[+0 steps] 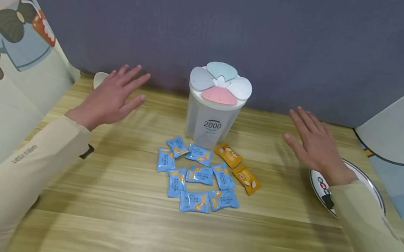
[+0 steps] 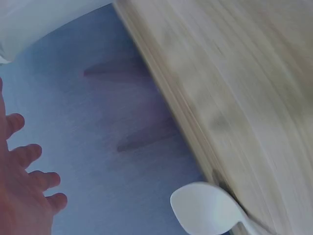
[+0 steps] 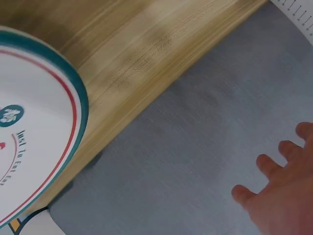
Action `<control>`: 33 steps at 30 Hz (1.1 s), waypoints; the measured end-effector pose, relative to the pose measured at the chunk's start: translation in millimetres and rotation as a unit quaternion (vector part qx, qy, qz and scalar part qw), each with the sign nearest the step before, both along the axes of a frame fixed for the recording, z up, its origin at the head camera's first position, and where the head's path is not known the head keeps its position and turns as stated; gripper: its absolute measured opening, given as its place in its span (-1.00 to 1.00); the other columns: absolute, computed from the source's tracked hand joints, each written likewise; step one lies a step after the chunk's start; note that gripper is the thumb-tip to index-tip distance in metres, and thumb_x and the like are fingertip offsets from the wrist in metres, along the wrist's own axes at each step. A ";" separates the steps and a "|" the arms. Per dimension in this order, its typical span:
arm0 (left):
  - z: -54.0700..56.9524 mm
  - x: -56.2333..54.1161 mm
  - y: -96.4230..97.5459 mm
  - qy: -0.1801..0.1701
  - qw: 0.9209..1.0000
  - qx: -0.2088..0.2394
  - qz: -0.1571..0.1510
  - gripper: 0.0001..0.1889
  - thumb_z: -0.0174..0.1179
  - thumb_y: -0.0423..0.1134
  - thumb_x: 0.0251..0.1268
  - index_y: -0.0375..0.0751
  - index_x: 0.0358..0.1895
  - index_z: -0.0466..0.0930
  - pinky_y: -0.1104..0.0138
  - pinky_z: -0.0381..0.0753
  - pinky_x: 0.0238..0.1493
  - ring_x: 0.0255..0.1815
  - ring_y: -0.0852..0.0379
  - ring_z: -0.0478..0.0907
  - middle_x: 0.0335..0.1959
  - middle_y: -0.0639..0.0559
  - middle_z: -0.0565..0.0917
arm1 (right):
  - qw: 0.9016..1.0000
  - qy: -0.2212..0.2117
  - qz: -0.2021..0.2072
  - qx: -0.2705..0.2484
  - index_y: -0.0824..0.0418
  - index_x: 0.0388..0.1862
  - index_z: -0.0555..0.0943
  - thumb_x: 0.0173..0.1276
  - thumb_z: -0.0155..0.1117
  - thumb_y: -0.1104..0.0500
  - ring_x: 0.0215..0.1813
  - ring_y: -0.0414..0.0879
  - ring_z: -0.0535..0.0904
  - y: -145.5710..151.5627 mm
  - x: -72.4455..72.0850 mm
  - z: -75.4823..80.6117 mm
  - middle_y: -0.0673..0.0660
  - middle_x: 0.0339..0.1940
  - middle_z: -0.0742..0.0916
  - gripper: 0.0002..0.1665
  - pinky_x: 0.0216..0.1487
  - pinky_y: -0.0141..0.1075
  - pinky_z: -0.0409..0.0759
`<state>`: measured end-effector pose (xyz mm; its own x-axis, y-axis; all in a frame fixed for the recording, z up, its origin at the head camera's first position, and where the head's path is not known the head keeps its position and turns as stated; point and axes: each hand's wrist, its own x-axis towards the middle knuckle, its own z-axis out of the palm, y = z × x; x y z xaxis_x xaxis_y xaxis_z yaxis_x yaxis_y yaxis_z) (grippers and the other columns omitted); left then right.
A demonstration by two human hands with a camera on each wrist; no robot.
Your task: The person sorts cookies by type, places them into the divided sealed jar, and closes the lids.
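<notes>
Jar (image 1: 212, 121) stood upright on the table (image 1: 128, 222), long axis vertical, its "2000" print facing the person. Petal lid (image 1: 221, 81) on top: pink petal to the front, pale blue one to the back. Eight blue packets (image 1: 199, 175) lay in a loose cluster in front of the jar, turned various ways. Two orange packets (image 1: 246, 179) lay to the jar's front right, long axes slanting away from it toward the person's right.

Left hand (image 1: 110, 95), left of the jar: fingers straight and spread, thumb well out, nothing held. Right hand (image 1: 314, 147), right of the jar: fingers extended, thumb apart, nothing held.

White spoon (image 2: 203, 208) far left of the jar, near the left hand, bowl jutting past the table edge. Round plate (image 3: 44, 98) right of the jar, partly hidden by the right arm in the head view.

Tabletop wood-grained. Grey-blue panel (image 1: 143, 16) rose behind the jar; cartoon-printed sheets (image 1: 0, 116) flanked it well to either side.
</notes>
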<state>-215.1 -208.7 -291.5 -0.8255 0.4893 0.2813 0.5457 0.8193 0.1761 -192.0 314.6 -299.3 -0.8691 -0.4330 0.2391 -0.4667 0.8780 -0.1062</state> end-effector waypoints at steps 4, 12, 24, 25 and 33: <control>-0.9 -12.3 6.9 -0.001 1.000 0.022 -0.016 -0.40 -0.29 0.07 0.53 -0.10 0.50 0.00 -0.06 -0.25 0.40 0.46 -0.27 -0.22 0.51 -0.18 -0.07 | 0.999 0.020 0.025 -0.019 0.12 0.53 0.01 0.50 -0.19 -0.21 0.48 0.16 -0.03 -5.2 -10.5 -1.1 0.19 0.52 0.09 -0.24 0.33 0.22 -0.05; -1.5 -27.9 27.5 -0.010 0.999 0.043 -0.030 -0.40 -0.30 0.10 0.52 -0.09 0.50 0.03 -0.04 -0.23 0.40 0.47 -0.22 -0.19 0.51 -0.13 -0.05 | 0.993 0.062 0.088 -0.055 0.29 0.48 0.10 0.50 -0.18 -0.22 0.41 0.20 0.14 -24.5 -29.3 -0.5 0.25 0.47 0.20 -0.20 0.33 0.13 0.10; 16.3 -41.9 70.0 0.012 0.993 0.096 -0.068 -0.44 -0.28 0.04 0.53 -0.04 0.49 0.05 0.07 -0.20 0.42 0.48 -0.10 -0.14 0.51 -0.05 -0.01 | 0.948 0.158 0.236 -0.147 0.36 0.37 0.30 0.45 -0.13 -0.28 0.36 0.14 0.27 -77.5 -40.9 30.1 0.29 0.36 0.39 -0.17 0.34 0.05 0.16; 17.6 -42.2 73.2 0.015 0.992 0.102 -0.072 -0.44 -0.27 0.03 0.53 -0.04 0.49 0.05 0.10 -0.20 0.42 0.48 -0.08 -0.14 0.51 -0.05 -0.01 | 0.945 0.163 0.243 -0.146 0.36 0.37 0.31 0.45 -0.13 -0.27 0.36 0.13 0.27 -82.1 -41.4 32.0 0.29 0.36 0.39 -0.18 0.34 0.05 0.15; 27.8 -39.7 101.6 0.069 0.981 0.123 -0.131 -0.45 -0.19 -0.11 0.50 -0.16 0.48 0.06 0.16 -0.23 0.43 0.49 -0.04 -0.14 0.50 -0.10 0.03 | 0.929 0.183 0.285 -0.150 0.34 0.30 0.40 0.47 -0.07 -0.20 0.36 0.13 0.28 -103.8 -45.9 36.2 0.26 0.33 0.43 -0.29 0.36 0.01 0.13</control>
<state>-254.8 -107.1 -263.6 -0.6263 0.5826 0.5179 0.7641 0.5903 0.2599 -237.9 210.8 -263.2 -0.3545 -0.6641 0.6582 -0.9002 0.4329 -0.0481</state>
